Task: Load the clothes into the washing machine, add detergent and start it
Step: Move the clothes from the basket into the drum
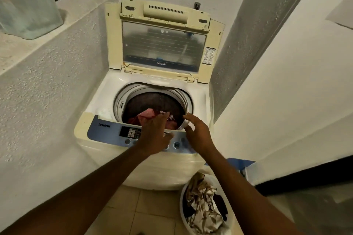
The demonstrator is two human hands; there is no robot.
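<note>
A cream top-loading washing machine (99, 112) stands with its lid (164, 44) raised upright. Red and pink clothes (148, 115) lie in its round drum. My left hand (155, 132) hovers over the drum's front rim and the blue control panel (107, 129), fingers spread, holding nothing I can see. My right hand (197, 132) is at the drum's right front rim, fingers apart; whether it touches the rim is unclear. A white laundry basket (183, 196) on the floor at the lower right holds patterned beige and dark clothes (202, 202).
Rough white walls close in on the left and right of the machine. A ledge on the left carries a translucent plastic container (26, 5). A grey column (254, 25) stands behind the machine on the right. The floor is beige tile (145, 210).
</note>
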